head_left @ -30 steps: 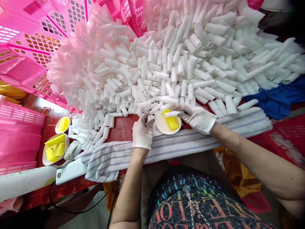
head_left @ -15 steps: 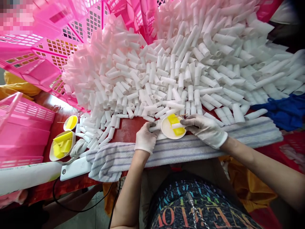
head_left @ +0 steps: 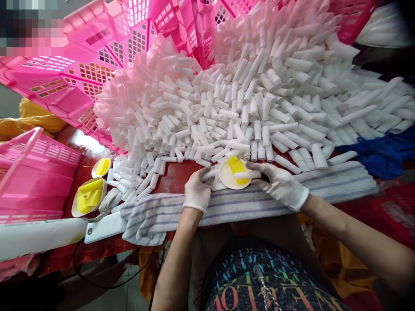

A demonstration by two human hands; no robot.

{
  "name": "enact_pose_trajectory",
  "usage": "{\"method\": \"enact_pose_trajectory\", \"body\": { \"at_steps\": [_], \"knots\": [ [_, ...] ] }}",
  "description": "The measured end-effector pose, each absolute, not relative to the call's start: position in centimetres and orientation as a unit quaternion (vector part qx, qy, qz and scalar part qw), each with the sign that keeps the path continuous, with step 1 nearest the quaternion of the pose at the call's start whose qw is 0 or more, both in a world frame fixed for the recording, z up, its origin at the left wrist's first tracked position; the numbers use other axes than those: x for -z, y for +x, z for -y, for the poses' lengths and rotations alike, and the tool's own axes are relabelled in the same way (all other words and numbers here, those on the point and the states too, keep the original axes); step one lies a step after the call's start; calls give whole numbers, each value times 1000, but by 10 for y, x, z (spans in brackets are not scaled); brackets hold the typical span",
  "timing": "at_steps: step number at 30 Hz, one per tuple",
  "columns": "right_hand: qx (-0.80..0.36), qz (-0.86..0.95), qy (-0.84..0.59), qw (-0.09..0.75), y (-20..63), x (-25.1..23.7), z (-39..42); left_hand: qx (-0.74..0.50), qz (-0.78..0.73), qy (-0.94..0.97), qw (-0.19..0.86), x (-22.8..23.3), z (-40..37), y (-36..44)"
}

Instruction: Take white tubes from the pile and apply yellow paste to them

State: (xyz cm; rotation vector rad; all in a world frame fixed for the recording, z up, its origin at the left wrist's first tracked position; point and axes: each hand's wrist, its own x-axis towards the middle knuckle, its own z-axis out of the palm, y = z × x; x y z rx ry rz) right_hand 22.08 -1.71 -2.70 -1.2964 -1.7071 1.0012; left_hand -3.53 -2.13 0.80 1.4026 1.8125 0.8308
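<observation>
Seemingly mid-gluing: the gloved right hand (head_left: 281,185) pinches a white tube (head_left: 247,175) and lays it across the yellow pad (head_left: 237,166) in a small dish (head_left: 227,180). Just beside, the gloved left hand (head_left: 197,190) curls loosely at the dish's rim, touching loose tubes; whether it grips one is unclear. Next the tube likely needs lifting clear without smearing.
</observation>
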Motion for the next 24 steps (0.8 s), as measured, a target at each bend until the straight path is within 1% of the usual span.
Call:
{"method": "enact_pose_trajectory", "body": {
  "at_steps": [3,9,11,14,16,18,21,24],
  "knots": [
    [-370,667,-517,388,217,28,20,-347,-691,506,383,-14,27,-31],
    [-326,703,-479,412,213,26,26,-377,-683,444,441,-31,33,-21],
    [-356,683,-482,417,215,22,29,-390,-675,430,455,-32,34,-20],
    [-458,579,-514,436,219,9,34,-410,-640,425,492,-30,37,-16],
    [-514,507,-543,428,220,-2,33,-420,-609,429,518,-29,40,-12],
    [-548,480,-554,403,220,-13,30,-426,-582,433,541,-31,43,-6],
    [-562,499,-546,371,220,-24,23,-432,-548,433,571,-36,47,2],
    [-519,529,-546,392,218,-26,24,-407,-547,455,573,-40,51,10]
  ]
}}
